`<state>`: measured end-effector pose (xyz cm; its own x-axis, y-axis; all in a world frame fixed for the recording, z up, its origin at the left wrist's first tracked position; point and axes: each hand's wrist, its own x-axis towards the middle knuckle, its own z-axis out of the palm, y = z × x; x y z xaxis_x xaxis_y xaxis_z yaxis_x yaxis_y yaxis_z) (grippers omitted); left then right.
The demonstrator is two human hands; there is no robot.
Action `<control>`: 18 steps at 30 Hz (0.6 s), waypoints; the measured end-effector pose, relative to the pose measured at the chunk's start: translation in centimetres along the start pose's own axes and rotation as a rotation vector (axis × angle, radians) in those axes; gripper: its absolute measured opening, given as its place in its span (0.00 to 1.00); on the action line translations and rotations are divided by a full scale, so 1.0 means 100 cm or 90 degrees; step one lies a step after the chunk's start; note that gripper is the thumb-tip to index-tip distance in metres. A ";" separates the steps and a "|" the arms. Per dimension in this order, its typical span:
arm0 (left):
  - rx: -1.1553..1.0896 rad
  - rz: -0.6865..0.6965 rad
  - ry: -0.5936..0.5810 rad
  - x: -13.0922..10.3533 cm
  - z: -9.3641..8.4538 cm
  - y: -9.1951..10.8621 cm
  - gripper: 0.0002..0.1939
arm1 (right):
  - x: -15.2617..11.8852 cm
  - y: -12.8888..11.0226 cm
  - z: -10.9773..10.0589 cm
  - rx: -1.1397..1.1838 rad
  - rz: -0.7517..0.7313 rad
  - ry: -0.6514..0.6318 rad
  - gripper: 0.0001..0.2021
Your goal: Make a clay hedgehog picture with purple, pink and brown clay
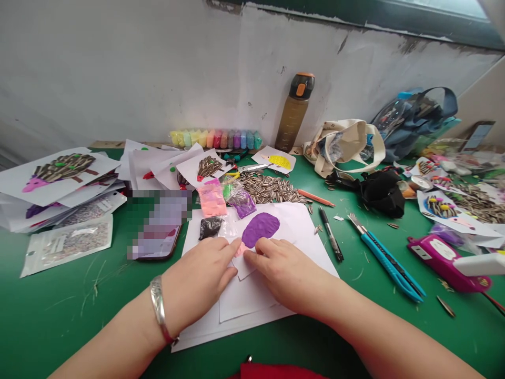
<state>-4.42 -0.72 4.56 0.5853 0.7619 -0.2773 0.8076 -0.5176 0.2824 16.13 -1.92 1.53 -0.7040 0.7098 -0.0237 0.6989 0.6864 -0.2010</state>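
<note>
A flat oval of purple clay (261, 230) is stuck on a small sheet of white paper. At its lower left edge lies a small lump of pink clay (241, 248), partly covered by fingers. My left hand (209, 271) rests on the paper from the left, its index fingertip at the pink clay and its thumb apart. From the right, my right hand (282, 268) touches the same lump with curled fingers, index and thumb close together. Packets of orange-pink clay (212, 198), purple clay (242, 201) and black clay (210, 227) lie just beyond.
Sunflower seeds (268, 188) are heaped behind the paper. A pen (331, 234), a blue utility knife (389, 260) and a magenta glue gun (450, 260) lie rightward. Leftward are a phone (160, 231) and stacked seed pictures (63, 173). A bottle (294, 113) stands by the wall.
</note>
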 end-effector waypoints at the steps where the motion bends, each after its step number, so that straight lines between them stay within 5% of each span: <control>1: 0.002 -0.003 -0.002 0.000 0.000 0.000 0.17 | 0.000 0.000 0.000 -0.001 -0.001 0.002 0.18; 18: 0.020 -0.008 0.002 0.001 0.003 0.008 0.15 | 0.001 0.000 0.001 0.015 0.009 0.008 0.16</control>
<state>-3.74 -1.17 4.49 0.5747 0.7697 -0.2778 0.8170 -0.5199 0.2497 16.03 -1.86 1.45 -0.6917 0.7220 -0.0145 0.7059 0.6718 -0.2244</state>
